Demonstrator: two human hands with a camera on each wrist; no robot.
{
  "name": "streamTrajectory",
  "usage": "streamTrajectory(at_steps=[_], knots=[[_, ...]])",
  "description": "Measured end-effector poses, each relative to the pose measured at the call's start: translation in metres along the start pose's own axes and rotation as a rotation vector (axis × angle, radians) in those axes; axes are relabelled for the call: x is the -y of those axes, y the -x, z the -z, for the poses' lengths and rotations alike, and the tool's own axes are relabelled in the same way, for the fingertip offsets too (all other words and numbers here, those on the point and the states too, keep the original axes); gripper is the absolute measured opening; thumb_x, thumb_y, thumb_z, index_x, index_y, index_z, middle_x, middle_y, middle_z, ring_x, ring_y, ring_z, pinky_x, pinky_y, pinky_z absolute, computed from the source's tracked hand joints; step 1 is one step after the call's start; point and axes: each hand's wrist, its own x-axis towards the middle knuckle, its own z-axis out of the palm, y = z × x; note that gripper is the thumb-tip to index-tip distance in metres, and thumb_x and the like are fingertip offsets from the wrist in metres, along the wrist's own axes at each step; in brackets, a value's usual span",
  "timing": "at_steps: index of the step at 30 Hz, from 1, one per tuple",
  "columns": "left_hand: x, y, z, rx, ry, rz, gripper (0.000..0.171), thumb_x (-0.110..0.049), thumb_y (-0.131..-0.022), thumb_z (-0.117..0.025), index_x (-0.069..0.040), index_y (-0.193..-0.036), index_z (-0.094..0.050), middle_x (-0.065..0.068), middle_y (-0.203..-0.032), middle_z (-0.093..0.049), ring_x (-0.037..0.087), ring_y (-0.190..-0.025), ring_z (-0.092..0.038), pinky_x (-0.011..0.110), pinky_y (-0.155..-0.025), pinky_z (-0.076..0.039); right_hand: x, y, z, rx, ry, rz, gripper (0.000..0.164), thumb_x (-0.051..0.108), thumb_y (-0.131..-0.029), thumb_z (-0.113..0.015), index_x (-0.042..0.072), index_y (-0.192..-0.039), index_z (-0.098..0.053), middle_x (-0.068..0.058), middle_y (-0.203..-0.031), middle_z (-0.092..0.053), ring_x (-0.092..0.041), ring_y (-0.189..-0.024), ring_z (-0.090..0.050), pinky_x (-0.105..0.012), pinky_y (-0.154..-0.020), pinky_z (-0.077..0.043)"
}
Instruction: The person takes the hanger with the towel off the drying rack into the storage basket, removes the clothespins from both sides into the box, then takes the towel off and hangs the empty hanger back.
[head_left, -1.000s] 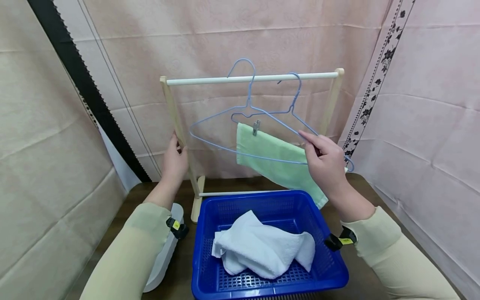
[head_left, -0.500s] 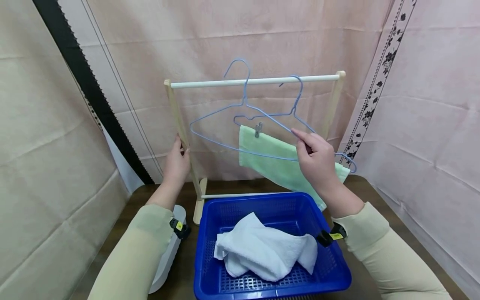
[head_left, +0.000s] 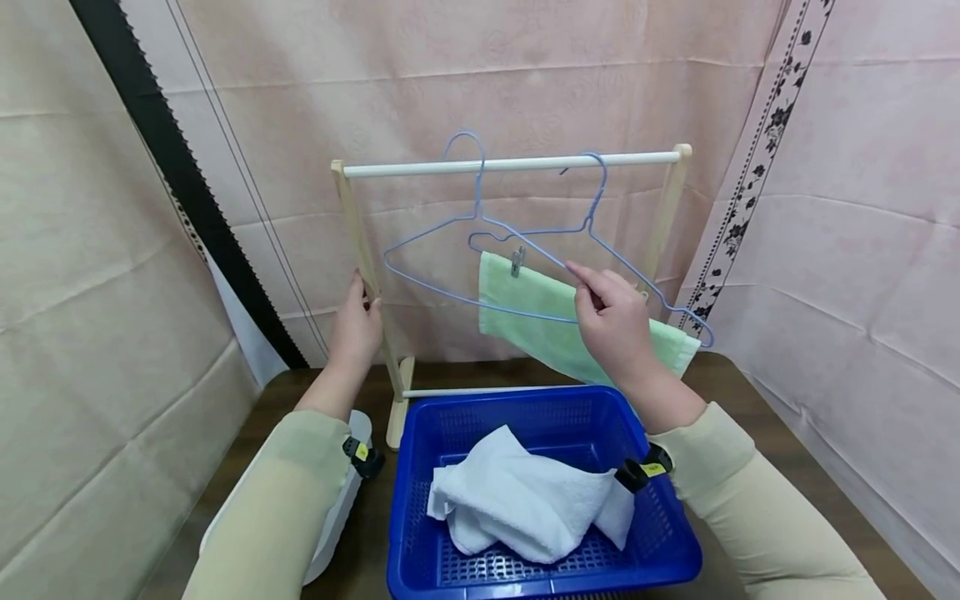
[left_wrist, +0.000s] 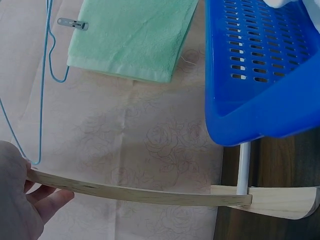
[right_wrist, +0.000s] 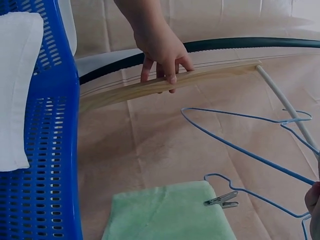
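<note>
L hand (head_left: 356, 329): fingers gripping rack (head_left: 350, 212), nr far edge of table (head_left: 723, 387) | R hand (head_left: 613, 321): fingers pinching blue hanger (head_left: 477, 196), hook (head_left: 465, 132) at rail (head_left: 405, 169), seating unclear | step, prob.: hanging it up | next likely needs: steady rack, settle hook, release

The head view looks forward and down from the near side, widest of all, over the wooden garment rack (head_left: 525, 163) and worktop (head_left: 723, 392). The left wrist view, turned sideways, faces far from close by the left post (left_wrist: 140, 194); the right, also sideways, faces left. Both wrist views share the green towel (left_wrist: 130, 37), blue basket (right_wrist: 70, 92) and left hand (right_wrist: 162, 50).
</note>
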Motion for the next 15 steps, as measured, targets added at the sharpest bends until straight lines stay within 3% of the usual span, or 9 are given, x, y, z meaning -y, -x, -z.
streamTrajectory(at_steps=[15], knots=[[-0.001,0.001,0.0,0.005,-0.022,0.026,0.065,-0.018,-0.107,-0.043,-0.028,-0.16,-0.008,0.022,-0.144,-0.048,0.039,-0.124,-0.054,0.057,-0.09,-0.051,0.002,0.007,-0.014,0.055,0.068,0.046,0.027,0.003,-0.094,-0.058,0.007,-0.116,-0.074,-0.001,-0.065,-0.045,-0.012,-0.06,-0.037,-0.024,-0.052,-0.029]])
